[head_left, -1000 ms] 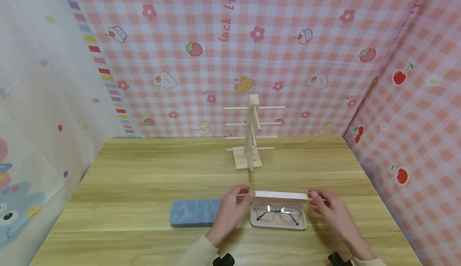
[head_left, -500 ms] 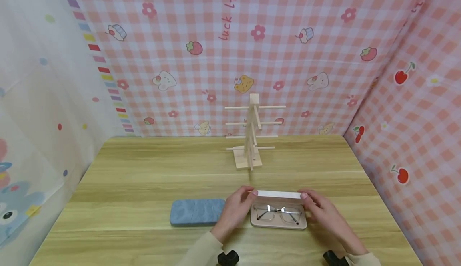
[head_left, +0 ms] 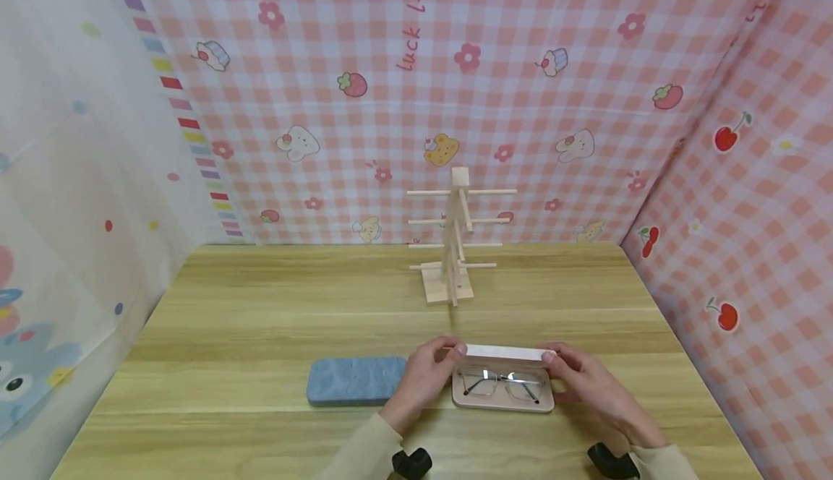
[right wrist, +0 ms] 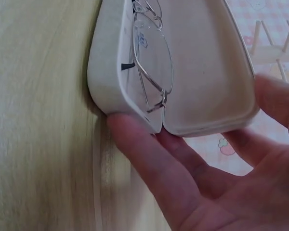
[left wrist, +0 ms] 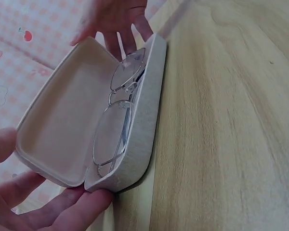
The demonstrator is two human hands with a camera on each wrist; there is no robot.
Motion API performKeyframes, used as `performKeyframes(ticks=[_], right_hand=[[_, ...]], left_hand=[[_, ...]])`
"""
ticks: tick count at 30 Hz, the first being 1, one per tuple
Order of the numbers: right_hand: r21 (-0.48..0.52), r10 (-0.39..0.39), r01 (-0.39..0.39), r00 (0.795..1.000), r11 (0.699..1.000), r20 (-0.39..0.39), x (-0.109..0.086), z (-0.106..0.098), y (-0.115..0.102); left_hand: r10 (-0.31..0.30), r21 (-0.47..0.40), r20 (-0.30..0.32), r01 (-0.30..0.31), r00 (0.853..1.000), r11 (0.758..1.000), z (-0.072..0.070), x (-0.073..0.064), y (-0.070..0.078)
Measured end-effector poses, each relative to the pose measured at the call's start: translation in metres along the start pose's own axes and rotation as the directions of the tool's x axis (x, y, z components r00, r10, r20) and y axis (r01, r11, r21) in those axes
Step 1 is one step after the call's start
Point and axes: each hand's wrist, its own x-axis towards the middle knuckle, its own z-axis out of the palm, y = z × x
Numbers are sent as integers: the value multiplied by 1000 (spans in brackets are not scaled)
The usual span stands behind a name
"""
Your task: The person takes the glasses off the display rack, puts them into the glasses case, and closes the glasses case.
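Observation:
An off-white glasses case (head_left: 504, 404) lies on the table with its lid raised. Inside it rests a pair of thin metal-framed eyeglasses (left wrist: 106, 132), temples folded. At the case's left end, my left hand (head_left: 426, 379) holds the lid, thumb on the rim and fingers behind and by the hinge. My right hand (head_left: 586, 382) holds the opposite end the same way; its thumb is against the lid rim (right wrist: 248, 72) in the right wrist view. A blue glasses case (head_left: 354, 381), shut, lies to the left, its right end partly behind my left hand.
Behind the cases stands a wooden rack (head_left: 455, 241) with several thin pegs sticking out sideways and forward. The wood-grain table (head_left: 260, 306) is bordered by a pink checked cloth (head_left: 390, 118) at the back and right, and a pale cloth (head_left: 97, 176) at left.
My right hand has moved left from beside the off-white case onto its lid. My left hand has shifted slightly right. The lid has tilted a little; the eyeglasses have stayed put.

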Motion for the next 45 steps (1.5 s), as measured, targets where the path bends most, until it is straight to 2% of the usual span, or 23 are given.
performKeyframes(ticks=[4, 8, 11, 18, 21, 28, 32, 37, 45], right_hand=[[29, -15, 13, 998, 999, 60, 0, -6, 0], [15, -25, 23, 996, 1000, 83, -2, -10, 1], [4, -44, 44, 994, 999, 98, -3, -12, 4], [-8, -54, 56, 990, 998, 132, -3, -15, 8], [-44, -68, 75, 987, 996, 146, -3, -16, 9], [-146, -141, 164, 978, 976, 154, -6, -17, 10], [-163, -194, 221, 967, 962, 162, -7, -17, 12], [-180, -220, 245, 964, 953, 148, -8, -16, 15], [-249, -230, 252, 966, 935, 118, -7, -15, 16]], left_hand=[[-25, -100, 13, 26, 1000, 995, 0, 0, 0], [-64, -237, 42, 72, 997, 969, 0, -1, 1], [-75, -291, 50, 86, 996, 953, 0, -2, 0], [-63, -276, 50, 74, 997, 958, -1, -5, -1], [-62, -260, 55, 74, 997, 963, 0, -6, -4], [-43, -258, 58, 57, 997, 965, 1, -8, -9], [-39, -278, 71, 58, 997, 959, -1, -11, -9], [-44, -288, 92, 69, 995, 955, -4, -15, -8], [-40, -239, 87, 60, 995, 969, -5, -16, -9]])
